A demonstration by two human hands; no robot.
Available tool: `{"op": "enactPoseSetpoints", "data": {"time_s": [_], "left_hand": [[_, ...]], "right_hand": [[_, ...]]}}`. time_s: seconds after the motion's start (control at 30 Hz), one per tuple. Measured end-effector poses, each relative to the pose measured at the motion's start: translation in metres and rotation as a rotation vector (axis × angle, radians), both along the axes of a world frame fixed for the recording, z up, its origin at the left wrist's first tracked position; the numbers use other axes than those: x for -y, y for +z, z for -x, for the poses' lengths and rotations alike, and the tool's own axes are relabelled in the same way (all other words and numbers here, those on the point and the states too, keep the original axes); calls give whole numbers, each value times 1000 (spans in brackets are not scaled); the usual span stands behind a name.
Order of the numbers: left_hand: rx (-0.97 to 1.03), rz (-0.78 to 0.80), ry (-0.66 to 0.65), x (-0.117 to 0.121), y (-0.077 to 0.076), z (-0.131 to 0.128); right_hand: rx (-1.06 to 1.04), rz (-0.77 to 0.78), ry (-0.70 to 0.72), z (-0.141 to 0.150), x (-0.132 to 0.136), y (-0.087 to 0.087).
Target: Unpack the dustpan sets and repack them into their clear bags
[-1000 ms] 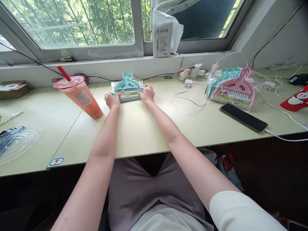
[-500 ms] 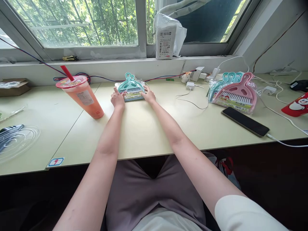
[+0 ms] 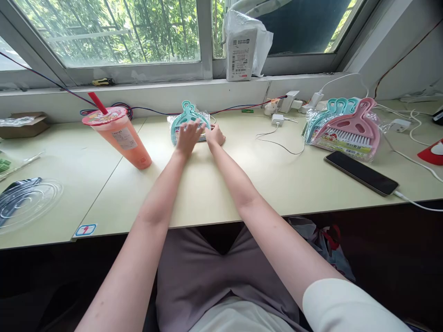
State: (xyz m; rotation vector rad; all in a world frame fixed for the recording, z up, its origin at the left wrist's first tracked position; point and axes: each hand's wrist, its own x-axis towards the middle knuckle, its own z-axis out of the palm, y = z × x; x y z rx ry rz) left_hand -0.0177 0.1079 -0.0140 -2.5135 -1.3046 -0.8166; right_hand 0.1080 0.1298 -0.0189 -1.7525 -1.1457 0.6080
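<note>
A mint-green dustpan and brush set in clear plastic wrapping lies near the back of the table, its handle towards the window. My left hand is over its front, fingers stretched and apart, hiding most of the brush and label. At the set's right corner, my right hand has its fingers bent together on the edge of the wrapper. The two hands nearly meet there. Further right sits a pile of wrapped sets, with a pink dustpan and brush set in front of several mint-green ones.
A tall cup of pink drink with a red straw stands left of my hands. On the right lies a black phone on a white cable, near chargers. A clear coiled tube is at far left. A white box stands on the sill.
My left hand has moved right from the set's left edge onto its front. The fingers of my right hand have drawn together at the right corner. The view has shifted slightly.
</note>
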Motion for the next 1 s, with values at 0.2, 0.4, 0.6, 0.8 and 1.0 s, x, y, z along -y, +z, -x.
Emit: {"op": "enactPoseSetpoints", "data": {"time_s": [0.2,0.4,0.6,0.8,1.0], "left_hand": [[128,87,118,2,-23,-14],[165,202,66,-4,-35,2],[414,279,29,-17,-39,11],[601,294,196,-20,-35,40],[493,387,350,-5,-25,45]], "right_hand": [[129,-69,19,-1,8,-7],[631,-364,230,14,37,-2],[804,-273,401,16,48,-8],[831,-178,352,13,47,-9],[828,-154,328,15,50,-7]]}}
